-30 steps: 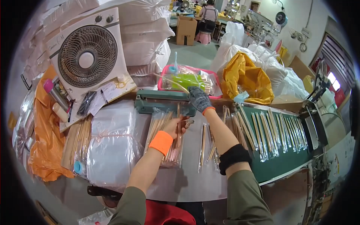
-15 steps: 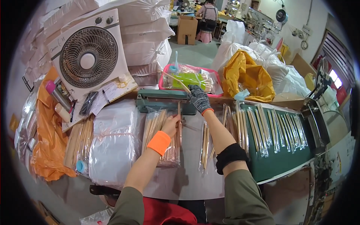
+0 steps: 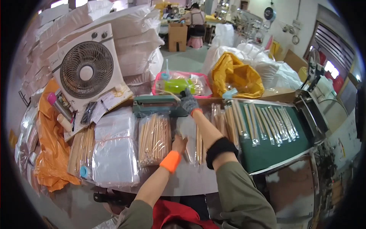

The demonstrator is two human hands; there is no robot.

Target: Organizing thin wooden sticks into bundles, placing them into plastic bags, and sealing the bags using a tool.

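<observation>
My left hand [image 3: 180,144], bare with an orange wristband, is closed low over the work table. It grips a narrow clear packet [image 3: 188,152], blurred, with what look like wooden sticks inside. Just left of it lies a big clear bag of wooden sticks [image 3: 154,139]. My right hand [image 3: 188,103], in a grey glove with an orange cuff, is at the right end of a long green bench sealer [image 3: 158,105]. Its fingers are closed around a pale slender stick [image 3: 169,94] pointing left over the sealer. Filled stick packets [image 3: 199,143] lie right of my left hand.
A green mat [image 3: 263,158] at right bears several packets in a row. Flat clear bags [image 3: 116,152] are stacked at left, below a box fan [image 3: 87,72]. Behind the sealer are a pink-rimmed tray [image 3: 154,88] and a yellow sack [image 3: 238,78]. A person [image 3: 196,21] sits far back.
My left hand has come down from the sealer toward me with the narrow packet. My right hand stays by the sealer's end, the pale stick lying flatter. The whole view has shifted slightly.
</observation>
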